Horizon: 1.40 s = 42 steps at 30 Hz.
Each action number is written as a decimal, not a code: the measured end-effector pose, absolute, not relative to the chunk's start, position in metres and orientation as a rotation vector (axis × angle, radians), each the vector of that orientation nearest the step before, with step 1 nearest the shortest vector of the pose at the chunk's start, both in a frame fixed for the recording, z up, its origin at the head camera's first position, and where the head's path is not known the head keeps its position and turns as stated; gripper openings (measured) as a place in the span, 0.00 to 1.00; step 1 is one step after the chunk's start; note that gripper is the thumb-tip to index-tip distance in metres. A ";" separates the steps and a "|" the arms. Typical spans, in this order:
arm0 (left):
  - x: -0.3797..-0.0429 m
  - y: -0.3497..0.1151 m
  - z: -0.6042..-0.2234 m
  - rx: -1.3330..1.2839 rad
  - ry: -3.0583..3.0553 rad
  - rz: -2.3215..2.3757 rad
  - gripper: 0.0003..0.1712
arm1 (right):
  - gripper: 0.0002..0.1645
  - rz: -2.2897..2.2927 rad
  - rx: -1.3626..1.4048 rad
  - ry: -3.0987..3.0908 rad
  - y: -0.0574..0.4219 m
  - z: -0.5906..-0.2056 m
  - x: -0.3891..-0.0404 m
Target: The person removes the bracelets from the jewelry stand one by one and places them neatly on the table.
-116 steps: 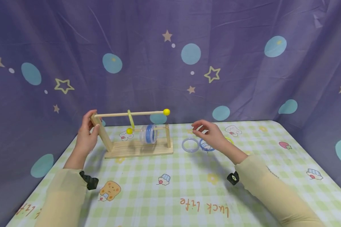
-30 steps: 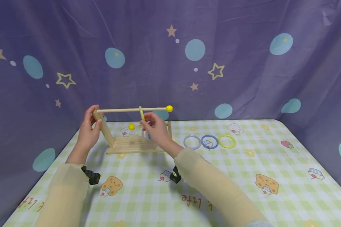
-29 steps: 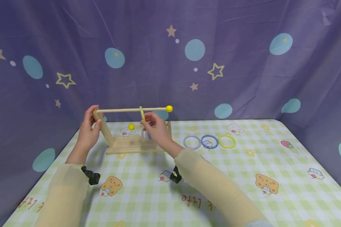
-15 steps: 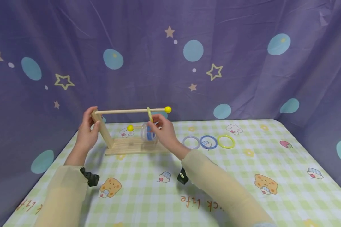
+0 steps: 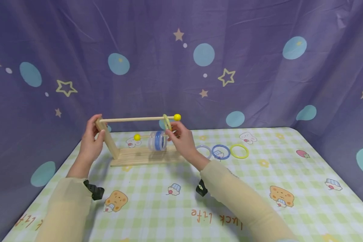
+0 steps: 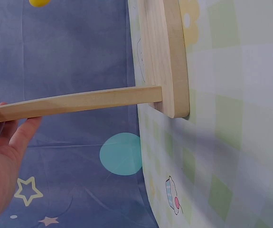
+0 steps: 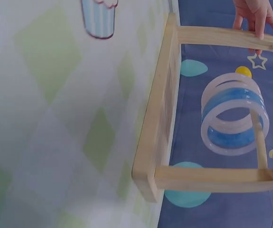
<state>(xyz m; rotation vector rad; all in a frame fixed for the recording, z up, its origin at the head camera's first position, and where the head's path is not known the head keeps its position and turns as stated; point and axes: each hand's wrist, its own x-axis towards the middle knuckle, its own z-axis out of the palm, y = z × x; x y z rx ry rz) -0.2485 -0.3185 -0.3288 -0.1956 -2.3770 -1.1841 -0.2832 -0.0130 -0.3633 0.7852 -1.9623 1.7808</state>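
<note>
"Rightward along the round pale-wood upper rod (image 5: 133,119), the glossy yellow-green ring (image 5: 167,123) has slid; it hangs at mid-frame, just beside the round yellow ball (image 5: 177,117)."

"And the hands?"

"The right hand (image 5: 184,142) pinches the ring; the left hand (image 5: 91,144) grips the pale-wood upright (image 5: 110,142), left of centre."

"What might go wrong?"

"Tilted, the ring could catch on the ball; a hard tug, the left grip slackened, might tip the pale-wood stand (image 5: 145,161)."
</note>
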 end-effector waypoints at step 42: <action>-0.249 -0.318 -0.329 -0.152 -2.380 -1.196 0.34 | 0.07 1.635 0.712 -1.809 0.046 -0.338 -0.273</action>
